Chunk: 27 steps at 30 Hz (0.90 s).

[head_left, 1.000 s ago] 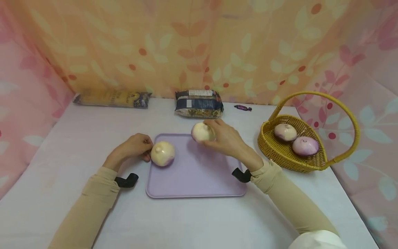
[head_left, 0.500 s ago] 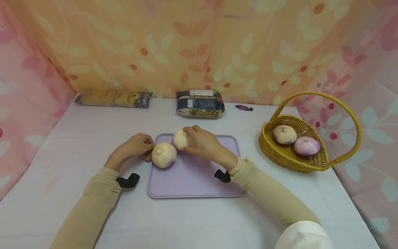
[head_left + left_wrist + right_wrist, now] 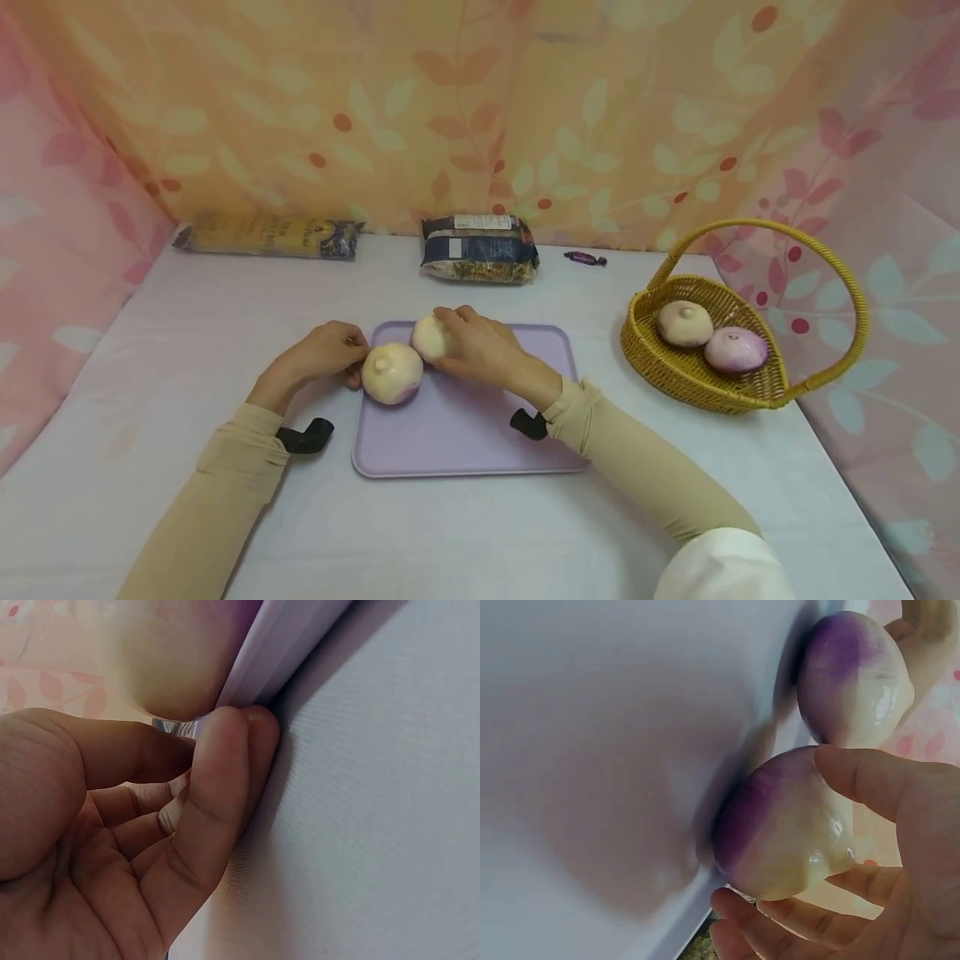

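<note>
A cream-and-purple turnip (image 3: 430,339) sits at the back left of the lilac tray (image 3: 480,433), beside a second turnip (image 3: 392,373) at the left edge. My right hand (image 3: 480,346) holds the back one; in the right wrist view, the thumb lies on one side of the held turnip (image 3: 780,825) and the fingers bend round the other. The other turnip (image 3: 855,679) is close by it there. My left hand (image 3: 322,358) is at the tray's left rim. The left wrist view has its thumb and forefinger (image 3: 217,765) pinching at that rim (image 3: 277,652), just below the turnip.
On the right stands a yellow wicker basket (image 3: 667,375) with a tall handle, holding two more turnips (image 3: 685,323). Along the back lie a long yellow packet (image 3: 270,237), a dark blue packet (image 3: 480,250) and a small purple wrapped candy (image 3: 585,258).
The right hand has carried its turnip left and down onto the tray, beside the first one, and shifted little in the last half second. The left hand has stayed put.
</note>
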Each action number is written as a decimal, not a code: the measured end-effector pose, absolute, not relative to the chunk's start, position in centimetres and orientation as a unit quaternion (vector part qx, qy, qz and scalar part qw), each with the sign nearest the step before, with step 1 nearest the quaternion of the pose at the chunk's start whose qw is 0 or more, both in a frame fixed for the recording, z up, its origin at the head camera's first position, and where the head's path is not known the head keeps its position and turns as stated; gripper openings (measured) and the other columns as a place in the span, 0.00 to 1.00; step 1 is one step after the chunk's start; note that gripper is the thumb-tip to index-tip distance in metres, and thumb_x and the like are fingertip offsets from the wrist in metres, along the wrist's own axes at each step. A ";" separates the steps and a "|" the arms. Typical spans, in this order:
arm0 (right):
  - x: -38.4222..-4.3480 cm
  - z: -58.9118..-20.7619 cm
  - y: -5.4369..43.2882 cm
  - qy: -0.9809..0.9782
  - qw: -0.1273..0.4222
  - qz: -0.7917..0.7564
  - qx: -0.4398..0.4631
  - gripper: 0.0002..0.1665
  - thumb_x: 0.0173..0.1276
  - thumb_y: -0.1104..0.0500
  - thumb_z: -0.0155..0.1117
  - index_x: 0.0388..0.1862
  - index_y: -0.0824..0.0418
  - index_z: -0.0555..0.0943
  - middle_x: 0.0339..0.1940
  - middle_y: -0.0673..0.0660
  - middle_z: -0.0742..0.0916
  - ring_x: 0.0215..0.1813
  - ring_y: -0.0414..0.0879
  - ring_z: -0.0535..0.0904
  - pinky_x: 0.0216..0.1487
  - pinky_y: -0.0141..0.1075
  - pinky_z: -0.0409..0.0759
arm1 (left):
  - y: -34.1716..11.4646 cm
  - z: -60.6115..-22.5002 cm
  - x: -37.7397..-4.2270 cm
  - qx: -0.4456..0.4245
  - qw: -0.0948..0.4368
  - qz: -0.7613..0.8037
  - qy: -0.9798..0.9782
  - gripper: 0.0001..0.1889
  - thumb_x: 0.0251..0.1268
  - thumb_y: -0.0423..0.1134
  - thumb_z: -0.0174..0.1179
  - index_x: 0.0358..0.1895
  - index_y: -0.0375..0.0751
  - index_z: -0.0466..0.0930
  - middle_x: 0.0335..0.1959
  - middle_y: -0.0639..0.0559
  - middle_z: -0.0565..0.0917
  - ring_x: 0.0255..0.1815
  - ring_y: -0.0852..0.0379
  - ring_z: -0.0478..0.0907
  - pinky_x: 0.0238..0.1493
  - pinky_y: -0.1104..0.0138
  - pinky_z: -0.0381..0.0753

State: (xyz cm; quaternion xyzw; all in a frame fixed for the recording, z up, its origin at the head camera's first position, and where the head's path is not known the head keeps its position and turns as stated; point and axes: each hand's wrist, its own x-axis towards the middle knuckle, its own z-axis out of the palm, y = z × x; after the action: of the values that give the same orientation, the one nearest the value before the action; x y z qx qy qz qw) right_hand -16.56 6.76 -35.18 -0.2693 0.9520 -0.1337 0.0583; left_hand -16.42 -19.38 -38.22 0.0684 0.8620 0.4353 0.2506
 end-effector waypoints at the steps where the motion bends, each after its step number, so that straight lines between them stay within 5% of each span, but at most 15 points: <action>1: -16.5 -35.2 6.8 0.952 0.062 -0.134 -0.268 0.43 0.62 0.45 0.70 0.72 0.53 0.65 0.61 0.62 0.79 0.49 0.57 0.83 0.46 0.50 0.82 | -19.4 -38.2 -16.4 0.067 0.252 0.437 0.861 0.12 0.73 0.33 0.49 0.46 0.25 0.75 0.29 0.43 0.86 0.24 0.59 0.84 0.33 0.67 0.84; 9: -16.6 -34.3 7.7 0.957 0.077 -0.143 -0.241 0.46 0.61 0.41 0.69 0.75 0.50 0.61 0.66 0.60 0.76 0.54 0.58 0.81 0.50 0.53 0.81 | -19.4 -38.5 -16.5 0.061 0.259 0.446 0.855 0.12 0.74 0.33 0.48 0.47 0.24 0.75 0.28 0.43 0.86 0.24 0.59 0.85 0.33 0.67 0.85; 13: -17.0 -33.1 9.8 0.965 0.063 -0.146 -0.208 0.41 0.65 0.41 0.64 0.73 0.50 0.65 0.68 0.58 0.75 0.59 0.58 0.80 0.52 0.55 0.80 | -19.5 -38.5 -16.5 0.061 0.259 0.444 0.855 0.12 0.74 0.33 0.49 0.47 0.25 0.75 0.28 0.44 0.86 0.24 0.59 0.85 0.34 0.67 0.84; 19: -17.7 -30.0 17.2 0.980 0.004 -0.152 -0.131 0.25 0.70 0.47 0.57 0.61 0.59 0.77 0.59 0.61 0.83 0.54 0.57 0.83 0.49 0.54 0.81 | -19.3 -38.4 -16.7 0.070 0.258 0.433 0.861 0.12 0.73 0.34 0.49 0.47 0.26 0.76 0.27 0.45 0.86 0.25 0.59 0.84 0.36 0.68 0.83; 27: -18.6 -26.6 27.9 0.995 -0.002 -0.101 -0.015 0.24 0.69 0.50 0.50 0.52 0.64 0.80 0.50 0.68 0.85 0.51 0.67 0.80 0.46 0.60 0.76 | -19.6 -38.3 -16.8 0.074 0.261 0.428 0.862 0.13 0.73 0.34 0.49 0.47 0.26 0.76 0.26 0.45 0.86 0.25 0.58 0.85 0.38 0.67 0.83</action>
State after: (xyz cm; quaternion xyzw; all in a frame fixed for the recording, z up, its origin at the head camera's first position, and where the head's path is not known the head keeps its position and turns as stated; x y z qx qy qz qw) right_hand -18.64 27.87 -26.60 -0.0152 0.9948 -0.1007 -0.0024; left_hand -16.77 -19.60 -38.29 0.0739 0.8622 0.4279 0.2608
